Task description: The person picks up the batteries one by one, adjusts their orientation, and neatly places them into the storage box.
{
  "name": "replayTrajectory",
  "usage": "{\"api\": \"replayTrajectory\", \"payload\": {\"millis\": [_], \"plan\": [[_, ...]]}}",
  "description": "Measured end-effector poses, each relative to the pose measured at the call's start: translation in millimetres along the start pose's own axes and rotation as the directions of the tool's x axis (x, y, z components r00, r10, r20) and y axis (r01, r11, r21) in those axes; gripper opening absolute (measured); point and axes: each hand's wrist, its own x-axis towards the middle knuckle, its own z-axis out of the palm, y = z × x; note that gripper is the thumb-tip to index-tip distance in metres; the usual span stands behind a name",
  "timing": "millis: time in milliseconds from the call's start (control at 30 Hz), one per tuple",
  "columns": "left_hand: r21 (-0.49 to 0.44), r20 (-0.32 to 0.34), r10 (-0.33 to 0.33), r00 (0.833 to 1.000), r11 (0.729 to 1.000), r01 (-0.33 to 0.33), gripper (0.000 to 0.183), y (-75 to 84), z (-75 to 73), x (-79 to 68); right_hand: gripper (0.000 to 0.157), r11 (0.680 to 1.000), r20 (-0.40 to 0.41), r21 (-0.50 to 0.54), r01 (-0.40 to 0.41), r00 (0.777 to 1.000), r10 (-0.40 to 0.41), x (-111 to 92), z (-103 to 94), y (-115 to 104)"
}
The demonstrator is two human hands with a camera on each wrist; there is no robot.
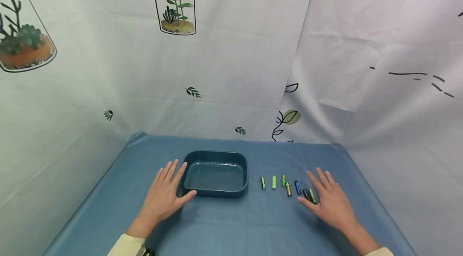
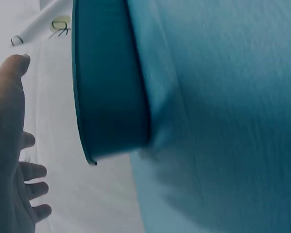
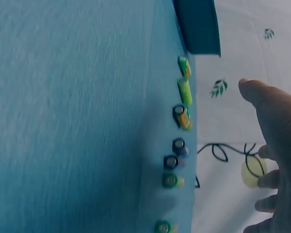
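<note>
My left hand is held with its fingers spread at the left side of a dark teal rectangular tray, holding nothing. Its fingertips overlap the tray's left rim in the head view. In the left wrist view, the thumb and fingers stand apart beside the tray wall. My right hand, fingers also spread, hovers by the right end of a loose row of batteries. Among them are a light green battery, a gold one and a blue one. The right wrist view shows another green-ended battery near its bottom edge.
A blue cloth covers the table. White fabric with plant drawings hangs behind and along both sides. The batteries lie to the right of the tray, the nearest being a green one.
</note>
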Motion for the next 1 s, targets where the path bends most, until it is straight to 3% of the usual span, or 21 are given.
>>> {"api": "replayTrajectory", "payload": {"millis": [200,467,633,833,1000], "plan": [[-0.131,-0.013,-0.020,1.000,0.991,0.018,0.099,-10.3,-0.5,7.1,0.095,0.997,0.020,0.075,-0.021,1.000,0.020,1,-0.6,17],[-0.279,0.058,-0.084,0.995,0.955,0.097,0.099,-19.6,9.2,12.2,0.086,0.989,-0.003,0.149,0.019,1.000,-0.018,3,4.5,39],[-0.331,0.072,-0.124,0.990,0.933,0.141,0.097,-24.7,18.5,13.2,0.076,0.972,-0.027,0.232,0.028,0.999,-0.022,5,9.1,54],[-0.373,0.099,-0.169,0.981,0.907,0.194,0.089,-28.1,27.6,13.8,0.066,0.932,0.034,0.360,-0.032,0.999,0.021,3,15.4,74],[-0.417,0.134,-0.190,0.973,0.880,0.230,0.081,-31.4,32.0,13.5,0.063,0.918,0.067,0.396,-0.037,0.998,0.011,1,19.1,86]]}}
